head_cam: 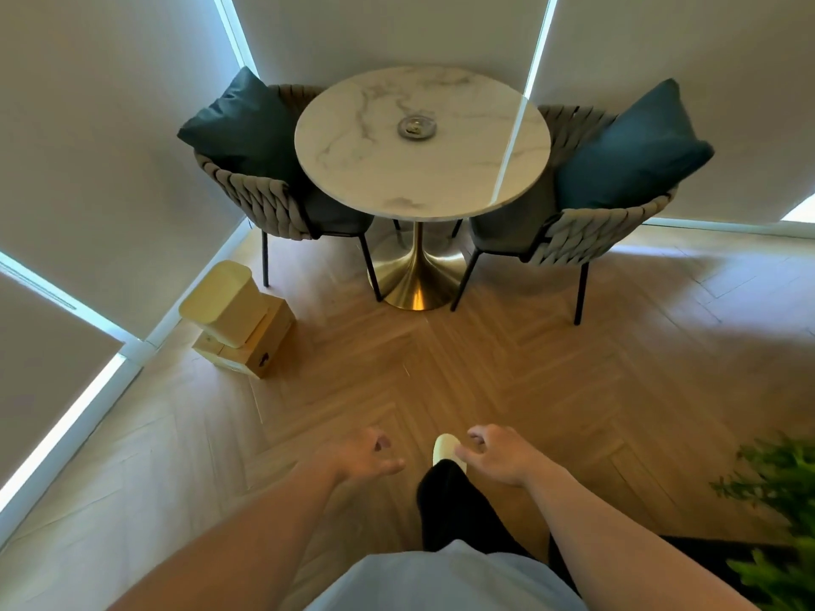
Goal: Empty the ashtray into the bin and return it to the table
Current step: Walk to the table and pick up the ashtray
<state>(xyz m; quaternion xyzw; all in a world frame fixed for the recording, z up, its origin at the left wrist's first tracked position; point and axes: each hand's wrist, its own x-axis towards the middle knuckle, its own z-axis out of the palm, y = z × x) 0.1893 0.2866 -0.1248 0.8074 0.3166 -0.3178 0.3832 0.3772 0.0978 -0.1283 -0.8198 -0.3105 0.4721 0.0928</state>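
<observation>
Both our hands hung empty above the wooden floor: our left hand with fingers loosely curled and apart, our right hand likewise half open, touching nothing. Ahead, well apart from us, the ashtray sat near the middle of the round marble desk, with something small in it. By the wall to the left, the yellow bin stood on a wooden box.
</observation>
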